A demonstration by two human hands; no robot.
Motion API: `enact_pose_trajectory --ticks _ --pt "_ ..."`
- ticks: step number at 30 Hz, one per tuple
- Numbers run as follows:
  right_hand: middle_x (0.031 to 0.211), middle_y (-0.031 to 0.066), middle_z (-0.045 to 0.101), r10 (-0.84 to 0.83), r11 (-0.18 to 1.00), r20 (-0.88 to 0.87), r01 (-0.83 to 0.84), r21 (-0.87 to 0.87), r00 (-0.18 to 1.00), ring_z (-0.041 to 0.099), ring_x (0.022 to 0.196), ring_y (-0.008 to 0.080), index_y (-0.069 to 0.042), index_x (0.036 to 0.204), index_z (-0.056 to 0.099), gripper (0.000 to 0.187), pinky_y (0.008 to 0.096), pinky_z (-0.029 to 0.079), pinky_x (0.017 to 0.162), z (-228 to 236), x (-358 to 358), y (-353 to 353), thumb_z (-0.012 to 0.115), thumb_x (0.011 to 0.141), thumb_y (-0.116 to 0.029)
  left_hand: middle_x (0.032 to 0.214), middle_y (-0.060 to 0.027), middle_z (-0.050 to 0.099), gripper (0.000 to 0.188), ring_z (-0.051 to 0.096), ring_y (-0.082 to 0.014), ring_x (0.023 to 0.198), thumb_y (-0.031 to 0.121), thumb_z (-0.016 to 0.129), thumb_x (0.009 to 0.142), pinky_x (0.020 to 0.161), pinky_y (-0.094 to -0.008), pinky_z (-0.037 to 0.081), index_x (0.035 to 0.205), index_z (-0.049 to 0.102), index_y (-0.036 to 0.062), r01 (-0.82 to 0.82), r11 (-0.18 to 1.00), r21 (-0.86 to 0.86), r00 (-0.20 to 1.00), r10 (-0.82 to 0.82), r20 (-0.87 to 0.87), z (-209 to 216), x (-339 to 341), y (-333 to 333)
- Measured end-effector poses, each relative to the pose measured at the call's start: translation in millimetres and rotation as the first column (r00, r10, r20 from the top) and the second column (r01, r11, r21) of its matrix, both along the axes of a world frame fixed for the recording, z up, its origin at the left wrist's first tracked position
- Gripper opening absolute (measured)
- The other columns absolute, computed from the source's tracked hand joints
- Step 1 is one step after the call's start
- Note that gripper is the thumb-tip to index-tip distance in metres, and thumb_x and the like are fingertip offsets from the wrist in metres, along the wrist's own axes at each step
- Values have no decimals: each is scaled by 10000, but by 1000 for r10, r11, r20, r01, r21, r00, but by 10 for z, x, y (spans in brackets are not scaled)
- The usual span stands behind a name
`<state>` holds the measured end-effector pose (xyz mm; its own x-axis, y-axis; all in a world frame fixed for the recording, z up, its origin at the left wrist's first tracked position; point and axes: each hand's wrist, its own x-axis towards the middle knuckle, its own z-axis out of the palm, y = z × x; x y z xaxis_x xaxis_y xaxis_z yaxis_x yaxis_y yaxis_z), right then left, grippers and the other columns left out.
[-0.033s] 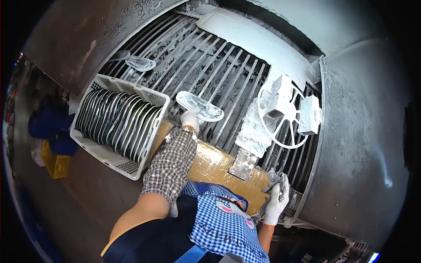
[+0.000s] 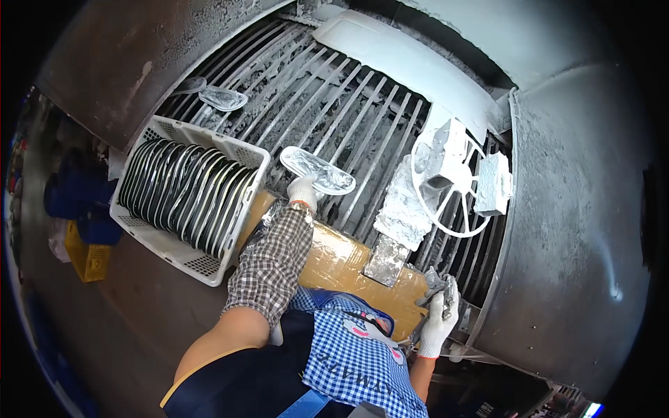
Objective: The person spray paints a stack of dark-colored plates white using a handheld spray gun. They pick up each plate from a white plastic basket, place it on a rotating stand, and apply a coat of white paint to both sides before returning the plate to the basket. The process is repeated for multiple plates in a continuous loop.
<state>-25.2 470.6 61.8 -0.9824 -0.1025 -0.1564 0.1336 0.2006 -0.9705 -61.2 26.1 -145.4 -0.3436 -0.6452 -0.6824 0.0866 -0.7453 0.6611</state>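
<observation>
Both my gloved hands grip: left hand stretched over the grate holding a glassy dish, right hand clutching its edge.

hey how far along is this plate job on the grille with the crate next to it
Done so far: two glazed-looking plates lie at the far end of the slatted grille. In hand: the left hand holds another pale plate over the slats, while the right hand holds a grey rag at the near edge. Left: the white crate is full of dark plates standing on edge.
</observation>
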Motion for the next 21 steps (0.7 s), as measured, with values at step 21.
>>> enact_pose_trajectory --ticks 21 --pt "1265 118 690 66 992 -34 -61 114 997 667 1016 158 58 1543 494 548 315 543 890 -44 -102 0 600 1078 -211 1212 -130 720 401 678 -212 1083 152 738 961 983 -354 521 1292 658 -59 255 847 -466 967 -228 116 485 -99 372"
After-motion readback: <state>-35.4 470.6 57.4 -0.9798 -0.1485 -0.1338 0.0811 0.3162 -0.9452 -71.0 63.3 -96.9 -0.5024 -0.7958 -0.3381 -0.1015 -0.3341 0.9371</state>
